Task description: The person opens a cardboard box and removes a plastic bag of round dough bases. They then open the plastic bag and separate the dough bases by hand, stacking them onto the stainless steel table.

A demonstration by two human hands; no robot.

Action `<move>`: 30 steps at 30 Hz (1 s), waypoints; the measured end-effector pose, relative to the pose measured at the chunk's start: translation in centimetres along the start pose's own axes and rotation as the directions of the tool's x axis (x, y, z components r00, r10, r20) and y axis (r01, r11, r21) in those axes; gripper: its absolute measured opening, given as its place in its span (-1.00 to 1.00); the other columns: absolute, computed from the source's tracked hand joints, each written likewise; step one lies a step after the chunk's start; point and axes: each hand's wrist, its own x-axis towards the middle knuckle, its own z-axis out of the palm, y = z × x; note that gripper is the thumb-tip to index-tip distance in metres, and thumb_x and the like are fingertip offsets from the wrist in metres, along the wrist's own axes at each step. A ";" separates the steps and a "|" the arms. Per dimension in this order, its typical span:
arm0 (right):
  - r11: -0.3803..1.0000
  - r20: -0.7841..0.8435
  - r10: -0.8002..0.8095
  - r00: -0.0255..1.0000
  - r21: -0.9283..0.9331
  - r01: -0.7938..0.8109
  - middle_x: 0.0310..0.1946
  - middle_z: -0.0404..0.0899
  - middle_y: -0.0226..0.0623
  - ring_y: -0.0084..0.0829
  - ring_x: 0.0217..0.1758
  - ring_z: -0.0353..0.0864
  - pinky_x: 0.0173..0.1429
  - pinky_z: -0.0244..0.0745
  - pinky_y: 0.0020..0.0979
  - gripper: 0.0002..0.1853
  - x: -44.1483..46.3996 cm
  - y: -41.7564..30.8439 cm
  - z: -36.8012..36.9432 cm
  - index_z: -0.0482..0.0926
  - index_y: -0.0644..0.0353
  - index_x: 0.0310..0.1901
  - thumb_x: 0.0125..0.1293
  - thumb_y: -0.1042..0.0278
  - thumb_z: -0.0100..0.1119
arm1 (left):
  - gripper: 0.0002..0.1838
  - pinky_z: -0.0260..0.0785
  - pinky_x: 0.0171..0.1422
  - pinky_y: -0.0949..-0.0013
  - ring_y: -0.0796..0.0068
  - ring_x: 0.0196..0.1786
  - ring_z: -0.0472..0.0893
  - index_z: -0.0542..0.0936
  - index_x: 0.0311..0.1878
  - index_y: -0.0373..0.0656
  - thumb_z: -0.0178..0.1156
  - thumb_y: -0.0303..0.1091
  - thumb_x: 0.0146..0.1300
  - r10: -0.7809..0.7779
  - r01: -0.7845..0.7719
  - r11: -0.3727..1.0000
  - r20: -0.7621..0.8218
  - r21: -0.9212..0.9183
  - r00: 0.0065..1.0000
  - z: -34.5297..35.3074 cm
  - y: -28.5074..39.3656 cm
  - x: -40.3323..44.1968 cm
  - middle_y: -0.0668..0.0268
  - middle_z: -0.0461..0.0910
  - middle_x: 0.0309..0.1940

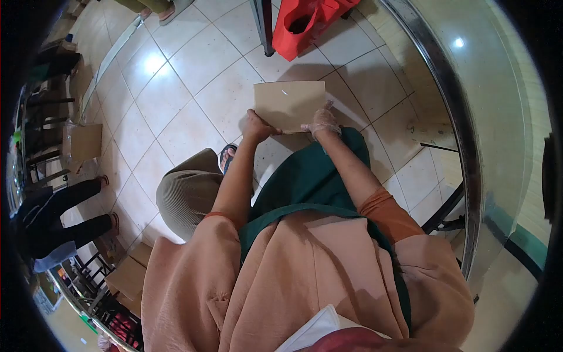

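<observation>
A flat, rectangular brown cardboard piece (289,105) is held out in front of me above the tiled floor, with a small white mark near its upper middle. My left hand (258,126) grips its lower left corner, the thumb lying along the near edge. At the lower right corner, my right hand (322,122), in a clear thin glove, closes on the cardboard. Whether it is a single sheet or a shallow box, I cannot tell. Its underside is hidden.
A red bag (305,29) sits beyond the cardboard beside a dark table leg (262,29). A metal-edged table (446,82) curves along the right. Cardboard boxes (82,141) and another person's dark-trousered legs (73,211) are at the left. A sandalled foot (227,157) is below.
</observation>
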 end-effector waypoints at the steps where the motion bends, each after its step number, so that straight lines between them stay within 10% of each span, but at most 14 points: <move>1: 1.000 -0.015 -0.006 1.000 -0.029 0.005 0.25 0.41 0.11 -0.08 0.30 0.46 0.37 0.36 -0.22 0.38 0.1 -0.1 0.1 -0.36 0.39 0.46 -0.09 0.08 0.60 | 0.09 0.41 0.24 0.15 -0.01 0.17 0.54 0.22 0.13 -0.32 0.68 -0.02 -0.42 -0.057 0.057 0.998 -0.008 0.024 0.998 -0.4 1.1 -0.6 -0.12 0.52 0.06; 10: 0.978 -0.125 -0.139 0.982 -0.173 0.116 0.22 0.46 0.04 -0.09 0.25 0.51 0.29 0.44 -0.26 0.38 -0.6 0.3 0.1 -0.30 0.51 0.44 -0.09 -0.05 0.57 | -0.17 0.39 0.21 0.02 -0.03 0.12 0.55 0.33 0.10 -0.23 0.56 -0.06 -0.17 -0.091 0.149 0.969 -0.273 0.199 0.958 -0.6 5.7 -5.1 0.02 0.51 0.11; 13: 0.978 -0.107 -0.152 0.983 -0.159 0.134 0.24 0.44 0.02 -0.07 0.24 0.51 0.30 0.43 -0.23 0.39 0.5 1.1 -0.3 -0.30 0.46 0.45 -0.11 -0.08 0.57 | -0.35 0.21 0.34 -0.04 0.01 0.16 0.53 0.48 0.08 -0.21 0.37 0.05 0.05 0.264 -0.012 0.811 -0.348 0.585 0.900 1.7 6.3 -5.9 0.05 0.55 0.08; 17: 0.985 -0.138 -0.143 0.980 -0.113 0.128 0.23 0.45 0.00 -0.06 0.25 0.51 0.27 0.43 -0.16 0.33 -1.2 1.9 0.1 -0.26 0.31 0.46 -0.09 -0.11 0.54 | -0.51 0.00 0.41 -0.16 0.11 0.16 0.55 0.66 0.02 -0.11 0.26 0.05 0.17 0.065 0.021 0.839 -0.139 0.544 0.988 5.0 6.3 -5.8 0.10 0.62 0.04; 20: 0.986 -0.210 -0.166 0.963 -0.062 0.156 0.22 0.45 0.01 -0.06 0.24 0.51 0.28 0.42 -0.11 0.29 0.7 3.2 2.2 -0.24 0.17 0.46 -0.08 -0.12 0.53 | -0.56 -0.02 0.39 -0.20 0.16 0.10 0.60 0.66 0.02 0.00 0.26 0.04 0.17 -0.237 0.239 0.969 -0.042 0.069 0.971 5.5 4.6 -3.0 0.20 0.69 -0.11; 30: 0.992 -0.117 -0.124 0.985 0.004 0.125 0.26 0.41 0.06 -0.04 0.28 0.47 0.34 0.37 -0.13 0.33 0.5 2.3 1.0 -0.30 0.24 0.49 -0.06 -0.09 0.53 | -0.59 0.08 0.16 -0.08 0.25 -0.11 0.66 0.62 -0.07 -0.01 0.27 0.09 0.21 0.355 -0.322 0.933 -0.251 0.164 0.901 7.7 2.0 -5.4 0.34 0.71 -0.22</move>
